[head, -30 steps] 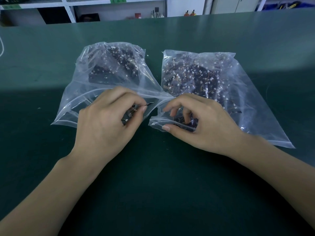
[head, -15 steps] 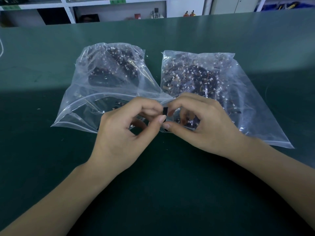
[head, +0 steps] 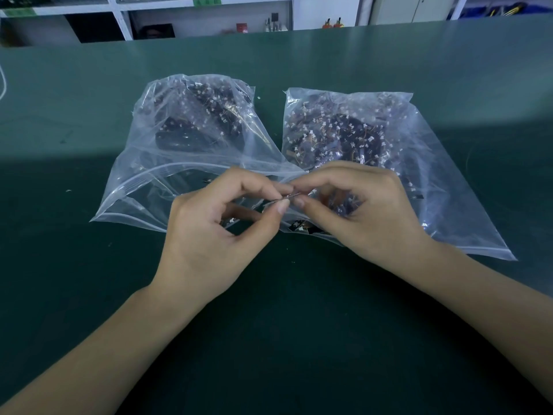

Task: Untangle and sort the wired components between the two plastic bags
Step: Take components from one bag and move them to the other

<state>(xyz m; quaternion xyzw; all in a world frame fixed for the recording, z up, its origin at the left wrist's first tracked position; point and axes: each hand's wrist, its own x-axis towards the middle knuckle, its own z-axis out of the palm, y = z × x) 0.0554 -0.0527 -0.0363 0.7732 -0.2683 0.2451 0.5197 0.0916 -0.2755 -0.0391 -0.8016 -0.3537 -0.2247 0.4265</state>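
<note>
Two clear zip bags lie side by side on the green table [head: 89, 121]. The left bag [head: 155, 175] and the right bag [head: 443, 163] each hold a dark heap of small wired components with white connectors. My left hand [head: 215, 235] and my right hand [head: 365, 211] meet above the gap between the bag mouths. Both pinch one thin wired component [head: 288, 197] between thumb and forefinger. A few dark loose components [head: 302, 227] lie at the mouth of the right bag, under my right hand.
White shelving [head: 119, 16] with small tools and bottles stands beyond the table's far edge. A white cable [head: 3, 85] curves at the left edge. Dark green table surface stretches below my forearms.
My left hand came away from the left bag's mouth and moved right to meet my right hand. Both hands rose slightly and now pinch a thin component between them.
</note>
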